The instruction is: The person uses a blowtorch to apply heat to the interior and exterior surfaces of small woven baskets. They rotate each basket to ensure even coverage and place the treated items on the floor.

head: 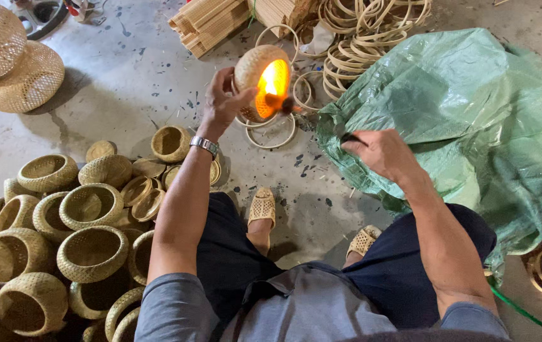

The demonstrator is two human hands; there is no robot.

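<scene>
The left hand (220, 101) is closed around the edge of a small round woven bamboo basket (255, 73), holding it up off the floor with its mouth turned toward the flame. The right hand (379, 152) is clamped on the dark handle of a torch (347, 136) whose nozzle reaches toward the basket; a bright orange flame (273, 85) licks over the basket's inside and rim. So the singeing of this one piece looks to be in full swing, not yet finished, as far as I can judge from the fire playing on it.

Below and to the left of the held basket, a heap of similar small woven baskets (62, 240) lies on the concrete floor (131, 76), beside the person's left knee; I cannot tell which of them have been through the flame and which have not. Right behind the held basket lie loose bamboo rings (271, 136) on the floor, with a bigger bundle of coiled hoops (372, 31) and a stack of bamboo strips (207, 22) further beyond it. To the right of the basket a green plastic sheet (474, 120) covers a mound. Far to its left, two large woven globes (11, 63) sit stacked. The person's woven sandals (262, 206) rest on the floor beneath the basket.
</scene>
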